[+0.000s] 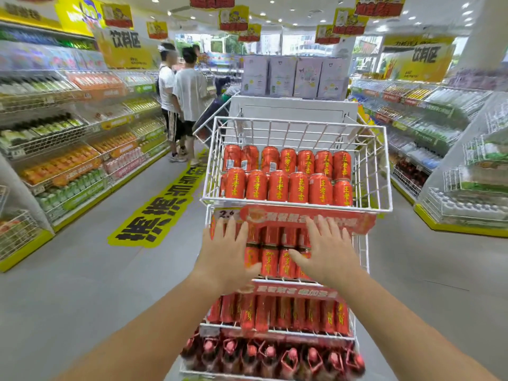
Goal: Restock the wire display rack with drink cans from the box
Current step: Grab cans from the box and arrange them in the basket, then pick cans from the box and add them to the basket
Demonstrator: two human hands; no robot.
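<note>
Hovering in front of the 2nd tier of the wire display rack, the left hand and the right hand both have their fingers straight and spread, holding nothing. They sit at either side of the tier's stacked red cans, just under the red price banner. That flat, palms-forward pose suits pushing or squaring the stack rather than lifting 1 can, though the blur hides whether the palms touch the cans. The top basket holds 2 rows of upright cans at its front, with bare wire behind them, probably the gap restocking would fill. The 3rd tier's cans look tightly packed, and red-capped bottles fill the bottom. The box is not in view, so fresh cans must come from outside the frame. Shoppers stand well apart down the aisle.
</note>
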